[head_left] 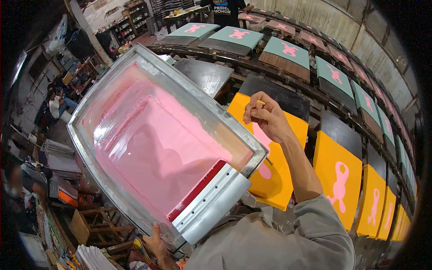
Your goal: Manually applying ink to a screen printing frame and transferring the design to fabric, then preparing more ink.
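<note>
A screen printing frame with a metal rim is held up, tilted, before me. Pink ink coats its mesh. A squeegee with a silver metal holder and a red blade rests across its near end. My left hand grips the frame's near left corner, thumb up; its other fingers are mostly hidden. My right hand is raised over a yellow fabric panel with a pink print, partly behind the frame. Its fingers are bent together in a pinch; anything between them is too small to make out.
More yellow panels with pink prints line the right side on dark boards. Green panels with pink prints lie on boards farther off. A person in a black shirt stands at the back. Wooden crates and stacked sheets are at left.
</note>
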`<move>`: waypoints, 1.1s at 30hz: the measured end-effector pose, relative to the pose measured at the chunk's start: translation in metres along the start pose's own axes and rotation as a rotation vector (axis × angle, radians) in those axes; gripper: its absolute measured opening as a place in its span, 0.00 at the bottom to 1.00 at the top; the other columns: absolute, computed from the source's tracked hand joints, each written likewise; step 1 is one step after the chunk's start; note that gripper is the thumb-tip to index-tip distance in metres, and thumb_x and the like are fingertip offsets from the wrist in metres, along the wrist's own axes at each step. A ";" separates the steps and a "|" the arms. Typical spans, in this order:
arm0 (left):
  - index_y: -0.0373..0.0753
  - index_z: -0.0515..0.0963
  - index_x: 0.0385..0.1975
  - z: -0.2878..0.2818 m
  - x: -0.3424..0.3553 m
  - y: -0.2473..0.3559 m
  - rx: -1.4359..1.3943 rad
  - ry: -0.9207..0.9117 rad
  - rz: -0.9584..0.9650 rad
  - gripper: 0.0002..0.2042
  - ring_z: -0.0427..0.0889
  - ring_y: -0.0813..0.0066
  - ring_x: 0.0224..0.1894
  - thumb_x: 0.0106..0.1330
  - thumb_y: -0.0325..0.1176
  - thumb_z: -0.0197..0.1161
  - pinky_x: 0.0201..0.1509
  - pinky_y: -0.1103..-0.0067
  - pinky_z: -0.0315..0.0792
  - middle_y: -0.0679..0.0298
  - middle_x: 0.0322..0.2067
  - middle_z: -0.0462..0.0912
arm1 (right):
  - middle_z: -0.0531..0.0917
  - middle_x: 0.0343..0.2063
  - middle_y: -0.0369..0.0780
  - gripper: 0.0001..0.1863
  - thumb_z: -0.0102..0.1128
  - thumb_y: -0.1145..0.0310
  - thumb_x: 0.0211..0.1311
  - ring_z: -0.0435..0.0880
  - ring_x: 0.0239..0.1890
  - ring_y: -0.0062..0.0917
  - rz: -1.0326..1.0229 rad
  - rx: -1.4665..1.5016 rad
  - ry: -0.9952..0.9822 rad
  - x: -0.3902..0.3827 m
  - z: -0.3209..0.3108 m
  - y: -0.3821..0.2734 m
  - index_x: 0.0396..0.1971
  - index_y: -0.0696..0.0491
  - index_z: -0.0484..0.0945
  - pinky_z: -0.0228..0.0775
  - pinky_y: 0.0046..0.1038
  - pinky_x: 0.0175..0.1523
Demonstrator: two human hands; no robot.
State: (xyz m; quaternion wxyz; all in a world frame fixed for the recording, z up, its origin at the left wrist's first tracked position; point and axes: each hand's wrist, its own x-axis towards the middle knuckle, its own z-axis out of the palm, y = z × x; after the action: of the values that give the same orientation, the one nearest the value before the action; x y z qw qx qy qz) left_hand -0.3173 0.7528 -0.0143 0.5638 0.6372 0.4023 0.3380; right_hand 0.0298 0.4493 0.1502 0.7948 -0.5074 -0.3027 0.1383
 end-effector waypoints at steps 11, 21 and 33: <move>0.25 0.61 0.62 0.005 0.014 -0.004 -0.002 -0.001 0.014 0.34 0.73 0.64 0.54 0.64 0.38 0.70 0.60 0.70 0.67 0.52 0.56 0.72 | 0.82 0.31 0.39 0.11 0.57 0.77 0.65 0.83 0.35 0.23 0.033 -0.033 -0.019 0.008 0.031 0.021 0.44 0.51 0.69 0.75 0.25 0.43; 0.25 0.63 0.62 -0.001 0.026 -0.016 -0.027 -0.072 -0.067 0.34 0.71 0.62 0.56 0.62 0.36 0.72 0.62 0.69 0.65 0.49 0.57 0.71 | 0.81 0.43 0.44 0.11 0.47 0.73 0.69 0.80 0.47 0.32 -0.337 -0.847 -0.151 0.062 0.051 0.032 0.49 0.55 0.68 0.71 0.34 0.54; 0.27 0.66 0.49 0.001 0.029 -0.012 -0.077 -0.081 -0.065 0.30 0.77 0.70 0.35 0.58 0.39 0.76 0.37 0.73 0.74 0.55 0.38 0.78 | 0.81 0.50 0.50 0.27 0.47 0.70 0.59 0.58 0.72 0.44 -0.766 -1.711 -0.264 0.247 0.093 0.078 0.61 0.56 0.62 0.37 0.60 0.72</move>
State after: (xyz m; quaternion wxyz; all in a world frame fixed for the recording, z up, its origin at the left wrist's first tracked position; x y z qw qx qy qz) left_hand -0.3052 0.7792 -0.0273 0.6145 0.6145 0.3865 0.3087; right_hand 0.1714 0.6814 0.1926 0.1034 -0.7643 -0.5350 -0.3448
